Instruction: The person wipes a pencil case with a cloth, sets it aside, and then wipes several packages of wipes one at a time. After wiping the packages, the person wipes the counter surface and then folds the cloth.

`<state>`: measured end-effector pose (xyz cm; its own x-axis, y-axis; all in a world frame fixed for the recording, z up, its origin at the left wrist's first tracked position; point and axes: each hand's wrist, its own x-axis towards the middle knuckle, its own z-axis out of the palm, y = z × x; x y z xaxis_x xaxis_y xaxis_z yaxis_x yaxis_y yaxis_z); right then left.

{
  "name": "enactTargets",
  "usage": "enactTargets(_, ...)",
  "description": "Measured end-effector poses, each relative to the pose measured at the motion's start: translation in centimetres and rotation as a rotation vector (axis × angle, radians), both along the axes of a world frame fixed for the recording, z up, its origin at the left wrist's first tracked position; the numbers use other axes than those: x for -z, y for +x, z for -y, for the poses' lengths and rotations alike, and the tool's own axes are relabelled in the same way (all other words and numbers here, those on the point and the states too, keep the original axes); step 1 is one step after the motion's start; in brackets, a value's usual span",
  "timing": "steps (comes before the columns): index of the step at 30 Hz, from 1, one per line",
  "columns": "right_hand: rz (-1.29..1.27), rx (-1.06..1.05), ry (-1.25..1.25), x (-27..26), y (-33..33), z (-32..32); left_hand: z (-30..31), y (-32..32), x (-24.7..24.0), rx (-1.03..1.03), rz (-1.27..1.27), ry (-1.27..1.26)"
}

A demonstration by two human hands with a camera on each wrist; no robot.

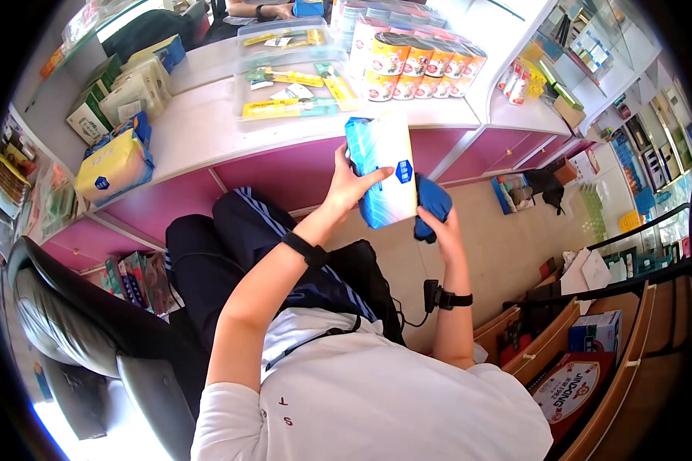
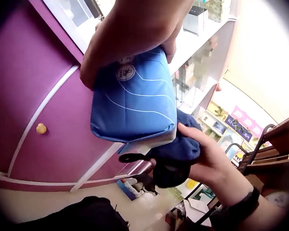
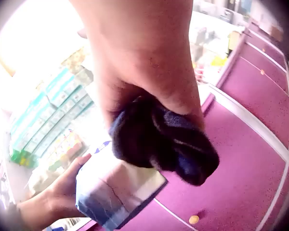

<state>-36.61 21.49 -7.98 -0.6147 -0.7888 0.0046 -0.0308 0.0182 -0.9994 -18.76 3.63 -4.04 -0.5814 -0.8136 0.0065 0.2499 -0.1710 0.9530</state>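
Note:
In the head view my left hand (image 1: 349, 184) grips a blue and pale yellow soft pack of tissues (image 1: 392, 203) by its left side, thumb across its front. The pack is held up in front of the counter's edge. A dark blue cloth (image 1: 436, 201) is bunched in my right hand (image 1: 449, 230), close to the pack's right side. From the left wrist, the pack's blue end (image 2: 135, 113) shows, with the cloth (image 2: 185, 144) behind its lower corner. In the right wrist view the cloth (image 3: 159, 139) hangs in folds from the curled fingers and overlaps the pack (image 3: 118, 187).
On the white counter (image 1: 200, 142) stand clear trays (image 1: 246, 96) of yellow-packaged items, wrapped orange-labelled rolls (image 1: 419, 65) and another tissue pack (image 1: 115, 165). Pink cabinet doors (image 1: 284, 177) run below. A black chair (image 1: 69, 307) is at left, and open wooden drawers (image 1: 550, 338) at right.

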Motion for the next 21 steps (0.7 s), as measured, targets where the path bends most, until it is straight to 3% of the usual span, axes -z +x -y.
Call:
enactTargets(1,0.004,0.000,0.002,-1.4,0.6,0.4,0.3,0.0,0.7,0.000,0.004,0.002)
enactTargets(3,-0.474,0.184,-0.338,-4.2,1.8,1.6,0.6,-0.1,1.9,0.063,0.225,-0.037)
enactTargets(4,-0.471,0.189,-0.332,-5.8,2.5,1.8,0.1,-0.2,1.7,0.032,0.301,-0.083)
enactTargets(6,-0.972,0.060,-0.348,-8.7,3.9,2.4,-0.2,-0.7,2.5,0.082,0.291,-0.078)
enactTargets(7,-1.014,-0.072,-0.307,-9.4,4.7,3.0,-0.3,-0.8,2.6,0.123,0.279,-0.076)
enactTargets(9,-1.231,-0.085,-0.171,-9.1,5.9,3.7,-0.8,-0.4,2.9,0.180,0.141,-0.119)
enactTargets(13,-1.124,-0.032,-0.206,-8.0,5.7,4.5,-0.8,0.3,2.5,0.108,0.119,-0.111)
enactTargets(17,-1.109,0.095,-0.269,-7.4,4.3,5.4,-0.6,0.8,1.7,0.195,0.090,-0.023)
enactTargets(19,-1.031,0.233,-0.212,-6.4,1.1,5.7,-0.8,0.9,1.4,0.129,0.171,-0.089)
enactTargets(21,-0.988,0.263,0.155,-1.7,-5.5,5.3,-0.7,1.1,1.6,0.078,0.197,-0.181)
